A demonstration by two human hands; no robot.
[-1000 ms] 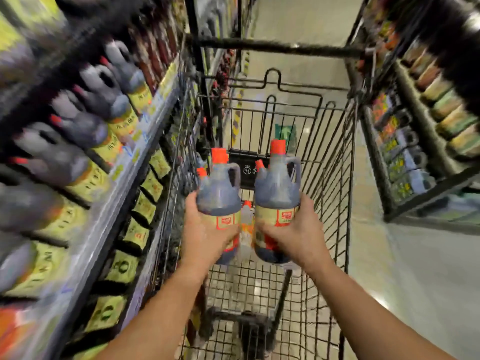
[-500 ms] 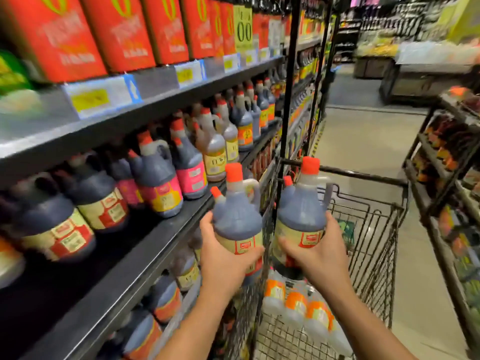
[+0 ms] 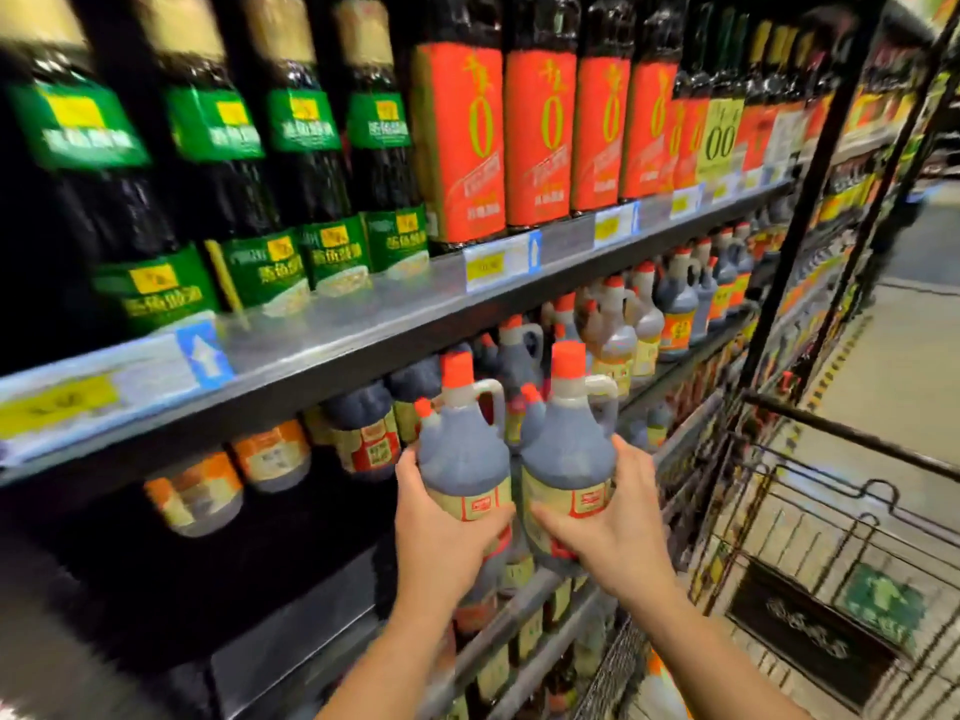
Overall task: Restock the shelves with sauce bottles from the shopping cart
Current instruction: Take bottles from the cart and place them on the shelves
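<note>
Your left hand (image 3: 441, 532) grips the left bottle (image 3: 462, 459) low on its body, fingers curled over the label. Your right hand (image 3: 618, 532) grips the right bottle (image 3: 569, 454) the same way, thumb across the label. Both bottles are upright, side by side and nearly touching, with orange caps up and handles to the right. They are held in the air just under the upper shelf (image 3: 337, 350) and above the lower shelf (image 3: 311, 615) edge. Similar dark jugs (image 3: 675, 309) stand in a row behind them. On the upper shelf, green-label bottles (image 3: 311, 148) stand left and red-label bottles (image 3: 540, 137) right, with price tags (image 3: 498, 259) on its edge. The wire shopping cart (image 3: 831, 511) is to your right, beside the shelving.
</note>
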